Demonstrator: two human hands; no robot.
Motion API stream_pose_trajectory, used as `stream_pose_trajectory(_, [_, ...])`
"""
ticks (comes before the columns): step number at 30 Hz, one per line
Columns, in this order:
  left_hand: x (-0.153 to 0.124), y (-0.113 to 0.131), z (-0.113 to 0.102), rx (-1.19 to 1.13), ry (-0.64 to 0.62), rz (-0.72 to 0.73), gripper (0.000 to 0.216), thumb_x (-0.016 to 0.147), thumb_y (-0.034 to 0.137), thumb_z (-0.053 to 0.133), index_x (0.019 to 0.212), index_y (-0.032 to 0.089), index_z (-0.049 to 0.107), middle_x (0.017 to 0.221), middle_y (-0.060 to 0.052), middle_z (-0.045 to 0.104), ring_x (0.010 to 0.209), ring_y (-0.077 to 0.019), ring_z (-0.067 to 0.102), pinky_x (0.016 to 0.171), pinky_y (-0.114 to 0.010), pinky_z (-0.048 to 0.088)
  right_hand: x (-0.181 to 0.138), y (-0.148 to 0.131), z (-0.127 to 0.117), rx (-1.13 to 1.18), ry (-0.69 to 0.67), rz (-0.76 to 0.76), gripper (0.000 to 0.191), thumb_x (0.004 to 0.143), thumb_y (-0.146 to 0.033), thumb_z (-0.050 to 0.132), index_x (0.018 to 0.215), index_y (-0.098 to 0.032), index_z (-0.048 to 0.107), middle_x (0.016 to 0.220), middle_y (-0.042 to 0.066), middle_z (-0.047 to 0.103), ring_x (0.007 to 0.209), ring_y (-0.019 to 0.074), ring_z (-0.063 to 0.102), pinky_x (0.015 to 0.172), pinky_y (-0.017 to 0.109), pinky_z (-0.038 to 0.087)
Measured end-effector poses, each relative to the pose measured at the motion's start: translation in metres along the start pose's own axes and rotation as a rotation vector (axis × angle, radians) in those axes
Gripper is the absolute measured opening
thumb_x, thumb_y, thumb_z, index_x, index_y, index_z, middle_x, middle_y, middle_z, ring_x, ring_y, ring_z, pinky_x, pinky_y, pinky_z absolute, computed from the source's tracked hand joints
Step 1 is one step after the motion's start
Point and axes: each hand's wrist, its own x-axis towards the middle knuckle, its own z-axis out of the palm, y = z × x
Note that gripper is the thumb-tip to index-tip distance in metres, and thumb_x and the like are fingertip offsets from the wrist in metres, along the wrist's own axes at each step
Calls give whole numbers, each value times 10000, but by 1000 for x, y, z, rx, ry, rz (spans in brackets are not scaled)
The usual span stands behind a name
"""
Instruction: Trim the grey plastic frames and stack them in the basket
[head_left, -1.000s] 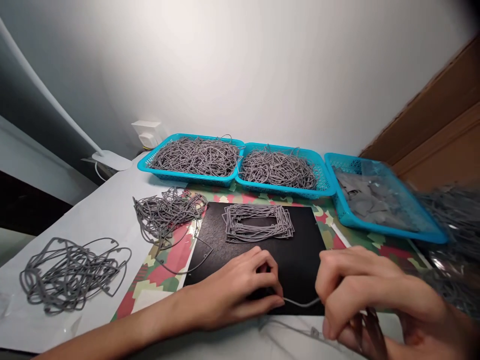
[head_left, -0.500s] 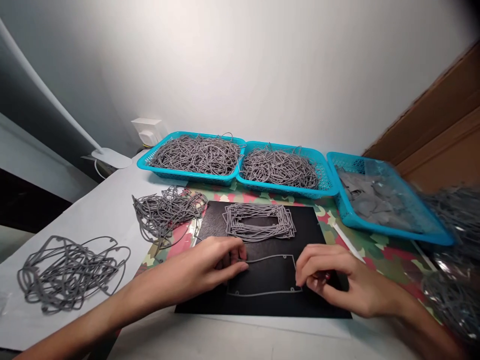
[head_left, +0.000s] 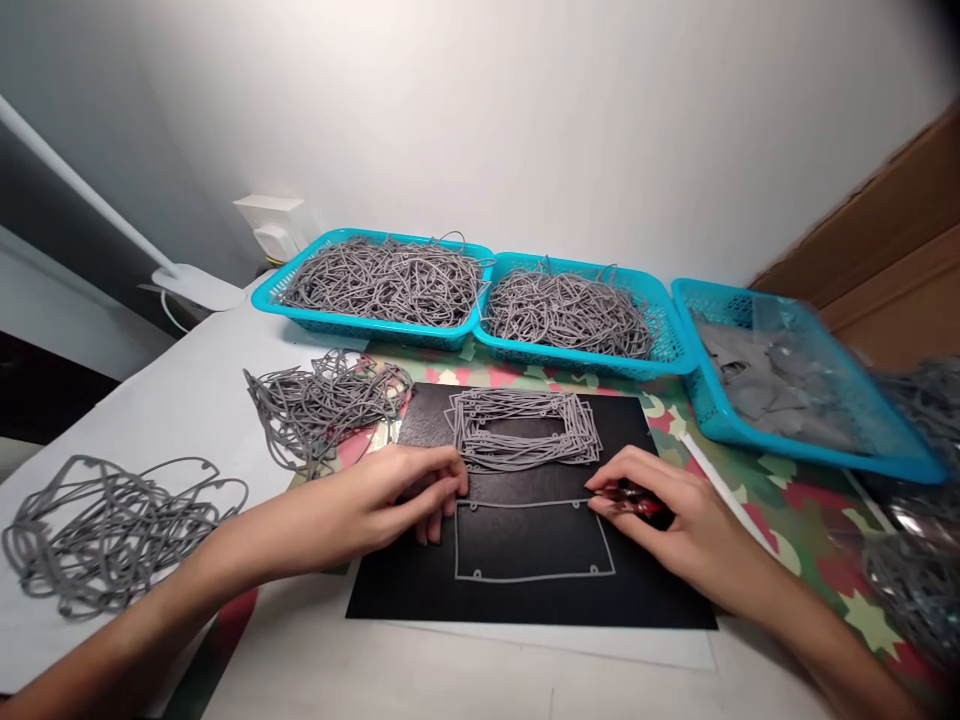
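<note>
A thin grey rectangular gasket [head_left: 534, 576] lies flat on the black mat [head_left: 525, 600]. My left hand [head_left: 390, 500] pinches its top left corner, fingers closed on it. At the top right corner my right hand [head_left: 660, 515] pinches the gasket too, and small red-handled snips show in that hand. Just beyond both hands sits a neat stack of grey rectangular gaskets [head_left: 523, 430] on the same mat.
Two blue baskets [head_left: 360, 325] [head_left: 660, 355] of tangled grey gaskets line the wall; a third blue basket [head_left: 720, 415] holds flat grey scraps. Loose gasket heaps [head_left: 322, 410] [head_left: 105, 530] lie left, another tangle [head_left: 915, 570] right. A white lamp base [head_left: 199, 290] stands at the back left.
Both hands moved away from the near edge and apart, pulling one gasket out of its bunch. It now lies spread as a full rectangle on the mat.
</note>
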Motion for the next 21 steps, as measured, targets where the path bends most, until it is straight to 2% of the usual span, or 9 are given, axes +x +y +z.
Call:
stream_pose_trajectory(3, [-1,1,-2,-12,-15,-16,370,1172,534,483,1035,222,626,904,-8,721,840,-184,741,773,-256,552,0,0,-1,-34,-7,-9,129,1152,-398,640,1084,-296,681,1067,-10,690,873,177,665,775,322,475])
stream_pose_trajectory(9, [5,0,1,-22,-3,14,349,1115,560,616,1063,218,660,935,0,712,785,-164,664,704,-239,520,0,-3,-2,-57,-68,2,132,1177,-297,560,1061,-275,618,1054,-5,674,883,177,652,783,321,471])
stream_pose_trajectory(14, [6,2,3,24,11,40,348,1122,518,599,959,216,648,914,2,683,765,-159,588,687,-241,478,-1,-8,0,-165,-42,-48,133,1146,-173,526,1074,-272,581,1049,-1,660,883,190,651,761,319,454])
stream_pose_trajectory(21, [6,1,3,37,-1,30,267,1121,448,602,1009,212,660,953,0,687,788,-157,590,701,-240,482,-3,-6,-1,-213,-34,-125,153,1141,-147,488,1097,-272,565,1052,2,648,879,196,654,758,306,458])
